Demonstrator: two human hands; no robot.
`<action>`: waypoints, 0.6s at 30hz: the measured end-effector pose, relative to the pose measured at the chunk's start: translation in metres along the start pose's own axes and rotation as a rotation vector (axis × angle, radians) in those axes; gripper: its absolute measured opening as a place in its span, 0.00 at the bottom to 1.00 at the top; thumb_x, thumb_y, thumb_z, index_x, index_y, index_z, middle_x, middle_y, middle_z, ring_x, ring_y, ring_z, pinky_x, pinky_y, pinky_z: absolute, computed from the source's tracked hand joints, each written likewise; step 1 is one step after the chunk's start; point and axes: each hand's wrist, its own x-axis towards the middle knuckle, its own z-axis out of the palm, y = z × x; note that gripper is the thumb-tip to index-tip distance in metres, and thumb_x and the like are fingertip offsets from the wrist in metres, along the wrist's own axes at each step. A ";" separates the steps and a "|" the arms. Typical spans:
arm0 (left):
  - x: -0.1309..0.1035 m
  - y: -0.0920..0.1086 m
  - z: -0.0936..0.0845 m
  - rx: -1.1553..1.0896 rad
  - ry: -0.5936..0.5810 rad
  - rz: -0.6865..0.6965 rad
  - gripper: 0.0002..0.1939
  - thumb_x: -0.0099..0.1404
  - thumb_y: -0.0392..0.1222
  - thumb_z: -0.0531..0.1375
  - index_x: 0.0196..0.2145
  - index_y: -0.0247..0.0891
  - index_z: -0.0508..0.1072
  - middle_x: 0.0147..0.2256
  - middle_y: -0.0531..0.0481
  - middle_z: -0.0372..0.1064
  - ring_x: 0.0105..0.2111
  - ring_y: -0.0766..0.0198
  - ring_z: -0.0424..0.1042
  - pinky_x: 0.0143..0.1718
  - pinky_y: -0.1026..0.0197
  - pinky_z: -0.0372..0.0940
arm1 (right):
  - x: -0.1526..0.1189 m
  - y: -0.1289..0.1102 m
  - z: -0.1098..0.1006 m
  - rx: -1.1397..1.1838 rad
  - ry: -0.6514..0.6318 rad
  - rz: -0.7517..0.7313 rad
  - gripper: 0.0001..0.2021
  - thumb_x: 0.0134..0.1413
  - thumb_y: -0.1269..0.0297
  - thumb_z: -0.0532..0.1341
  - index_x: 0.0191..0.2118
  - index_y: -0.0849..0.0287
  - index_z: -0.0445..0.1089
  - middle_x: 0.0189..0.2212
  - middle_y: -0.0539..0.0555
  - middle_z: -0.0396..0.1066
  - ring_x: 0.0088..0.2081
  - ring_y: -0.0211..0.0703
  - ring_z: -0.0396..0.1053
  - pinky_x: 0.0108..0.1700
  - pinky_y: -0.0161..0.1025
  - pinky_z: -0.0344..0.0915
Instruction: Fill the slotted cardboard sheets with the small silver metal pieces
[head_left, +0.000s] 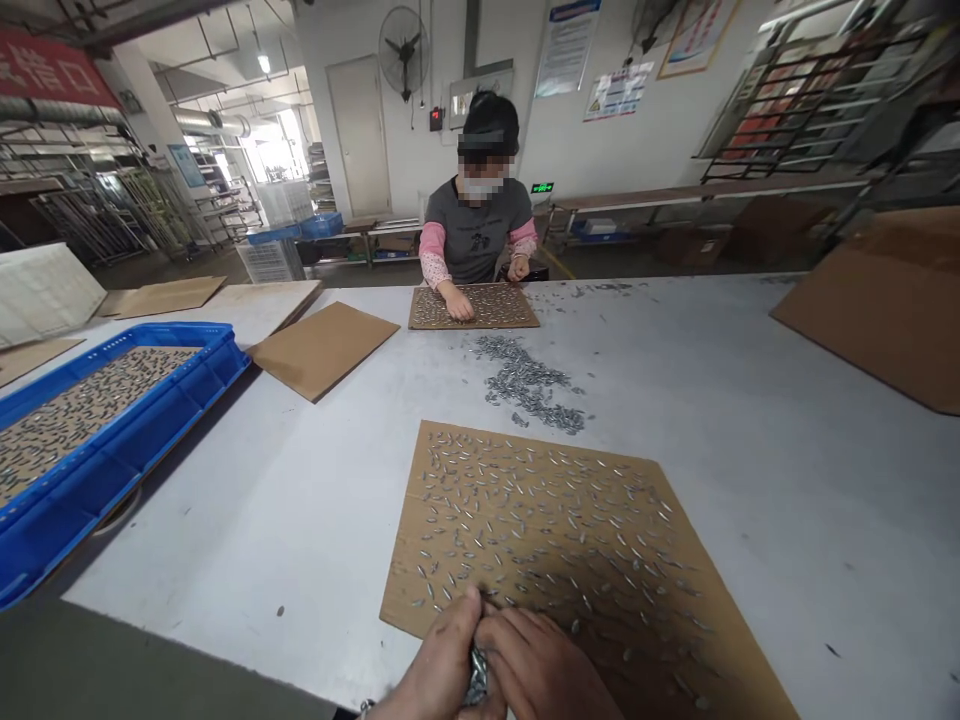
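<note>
Low in the view, my left hand [439, 665] is curled around a clump of small silver metal pieces [478, 678]. My right hand [544, 665] presses against it, fingers bent together over the clump. What its fingertips hold is hidden. Both hands are over the near edge of a brown cardboard sheet [401, 570]. Many slim silver pieces [517, 485] lie spread across that sheet, separate from one another. Beyond its far edge, a loose heap of similar pieces [529, 380] rests on the white table [300, 520].
Across the table, a person [480, 230] has one hand on another piece-covered cardboard sheet [476, 325]. At left stands a blue tray [187, 385] with pieces on cardboard, beside a bare cardboard sheet [322, 350]. A large cardboard piece [885, 310] is at right.
</note>
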 end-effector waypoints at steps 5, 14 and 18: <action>0.004 0.007 -0.006 0.003 0.011 0.054 0.32 0.51 0.72 0.69 0.28 0.38 0.66 0.18 0.55 0.66 0.09 0.77 0.50 0.10 0.67 0.34 | 0.010 0.000 -0.009 0.124 0.123 0.152 0.11 0.69 0.66 0.50 0.42 0.50 0.69 0.37 0.54 0.77 0.40 0.46 0.75 0.43 0.40 0.70; 0.008 0.016 -0.010 -0.003 -0.006 0.146 0.30 0.53 0.65 0.73 0.29 0.39 0.64 0.22 0.58 0.65 0.11 0.79 0.50 0.13 0.68 0.35 | 0.016 0.014 -0.001 0.196 0.166 0.215 0.10 0.68 0.61 0.54 0.36 0.50 0.71 0.33 0.51 0.75 0.35 0.41 0.74 0.37 0.36 0.69; 0.012 0.014 -0.010 -0.047 -0.008 0.155 0.29 0.54 0.63 0.73 0.30 0.38 0.65 0.22 0.57 0.67 0.11 0.79 0.50 0.13 0.67 0.32 | 0.034 0.024 -0.017 0.228 0.117 0.286 0.12 0.65 0.59 0.54 0.32 0.52 0.71 0.28 0.50 0.73 0.31 0.41 0.71 0.35 0.36 0.66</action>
